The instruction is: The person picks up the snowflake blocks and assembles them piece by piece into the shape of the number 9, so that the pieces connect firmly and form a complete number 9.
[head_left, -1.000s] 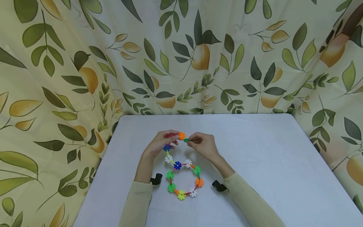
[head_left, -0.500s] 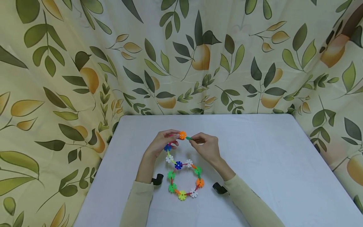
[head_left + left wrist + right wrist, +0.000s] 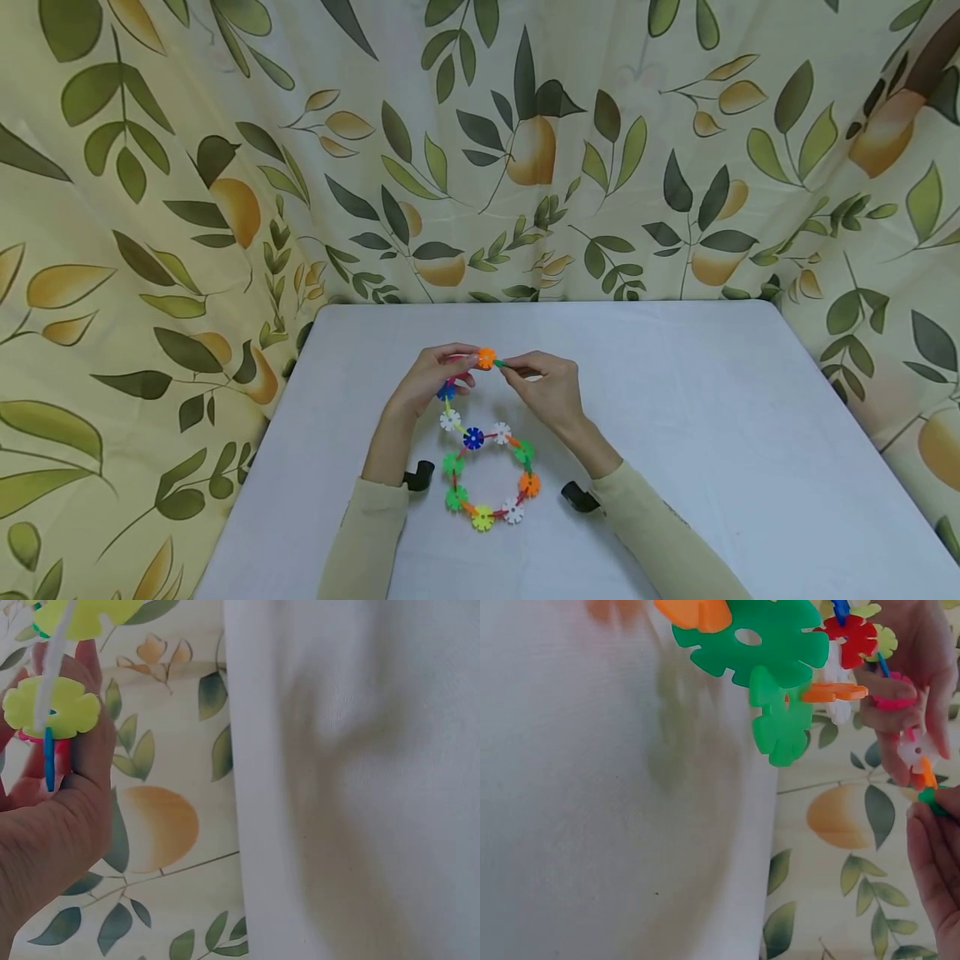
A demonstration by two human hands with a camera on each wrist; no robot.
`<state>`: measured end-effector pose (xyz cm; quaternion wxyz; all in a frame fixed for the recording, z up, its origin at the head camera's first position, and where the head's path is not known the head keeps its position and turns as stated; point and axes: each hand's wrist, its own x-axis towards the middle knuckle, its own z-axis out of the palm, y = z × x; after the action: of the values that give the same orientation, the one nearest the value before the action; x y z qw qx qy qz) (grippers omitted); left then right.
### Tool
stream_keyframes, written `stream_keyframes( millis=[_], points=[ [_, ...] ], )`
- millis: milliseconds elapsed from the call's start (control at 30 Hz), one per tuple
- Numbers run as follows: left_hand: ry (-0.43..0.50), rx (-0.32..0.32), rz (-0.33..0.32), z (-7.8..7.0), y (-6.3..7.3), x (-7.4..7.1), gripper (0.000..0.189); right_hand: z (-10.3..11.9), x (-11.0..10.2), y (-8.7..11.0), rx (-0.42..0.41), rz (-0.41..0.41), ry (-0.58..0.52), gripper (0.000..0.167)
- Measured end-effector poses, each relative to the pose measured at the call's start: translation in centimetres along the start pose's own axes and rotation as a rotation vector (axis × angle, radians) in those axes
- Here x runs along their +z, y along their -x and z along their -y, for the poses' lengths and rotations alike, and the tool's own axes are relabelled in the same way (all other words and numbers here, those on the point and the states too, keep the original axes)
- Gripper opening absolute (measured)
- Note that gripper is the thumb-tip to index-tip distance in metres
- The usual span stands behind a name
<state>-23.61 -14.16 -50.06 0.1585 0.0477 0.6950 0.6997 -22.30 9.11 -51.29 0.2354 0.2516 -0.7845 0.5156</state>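
Colourful slotted snowflake discs are joined into a chain [image 3: 473, 437], with a ring of discs below and a strand rising from it. My left hand [image 3: 420, 379] grips the strand's upper end, beside an orange disc [image 3: 487, 358]; its fingers partly hide a pink disc. Between thumb and finger, my right hand [image 3: 551, 392] pinches a small green disc [image 3: 500, 363] against the orange disc's right edge. That same green disc [image 3: 930, 799] shows at the right wrist view's right edge. A yellow disc [image 3: 52, 709] appears in front of my left hand [image 3: 67, 802] in the left wrist view.
A white-covered table [image 3: 675, 417] lies under the hands. Leaf-patterned curtains [image 3: 600, 167] stand behind and beside it. A black wrist camera sits at each forearm, the left one [image 3: 420, 476] and the right one [image 3: 579, 497].
My right hand has moved slightly right and up, and the green disc has turned from below the orange disc to its right side. The chain and left hand have shifted slightly right.
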Motion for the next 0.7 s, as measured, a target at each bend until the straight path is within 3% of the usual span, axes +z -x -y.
stream_keyframes(
  millis=[233,700],
  points=[
    [-0.001,0.039,0.009,0.11,0.02,0.34,0.035,0.17,-0.29,-0.35,-0.041,-0.013,0.026,0.014],
    [0.004,0.039,0.034,0.07,0.23,0.42,0.035,0.11,-0.24,-0.35,-0.023,0.017,-0.001,0.013]
  ],
)
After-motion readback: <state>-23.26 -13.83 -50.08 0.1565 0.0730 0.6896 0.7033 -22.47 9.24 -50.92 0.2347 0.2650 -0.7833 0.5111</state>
